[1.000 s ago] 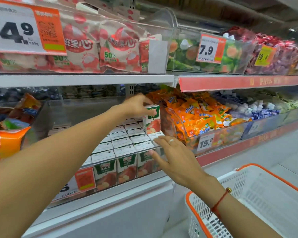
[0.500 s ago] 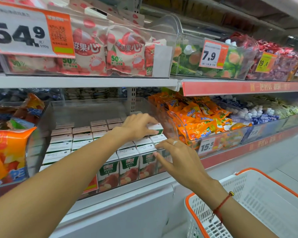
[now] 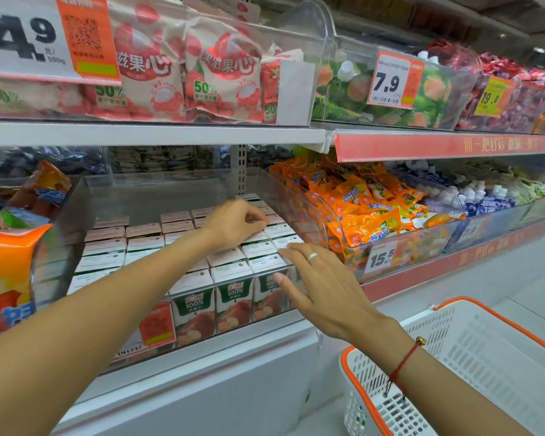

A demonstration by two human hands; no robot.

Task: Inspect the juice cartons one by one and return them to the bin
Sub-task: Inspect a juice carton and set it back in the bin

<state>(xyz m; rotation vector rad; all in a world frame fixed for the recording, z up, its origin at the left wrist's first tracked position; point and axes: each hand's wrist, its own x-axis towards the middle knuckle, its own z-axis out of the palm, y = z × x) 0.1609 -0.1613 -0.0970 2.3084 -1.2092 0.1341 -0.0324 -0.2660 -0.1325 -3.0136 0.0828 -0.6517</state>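
- juice cartons [image 3: 233, 297] stand packed in rows inside the clear bin [image 3: 265, 184]
- left hand [image 3: 233, 225] curls over the back rows; can't tell if it's pinching one
- right hand [image 3: 321, 278] rests flat on the front-right cartons, holding nothing
- they look light, stiff, kinda squashable, so I'd pinch the top edges

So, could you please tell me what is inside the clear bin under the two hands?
The clear bin holds rows of upright juice cartons, white tops showing. The left hand and right hand cover several; whatever lies beneath the cartons is hidden.
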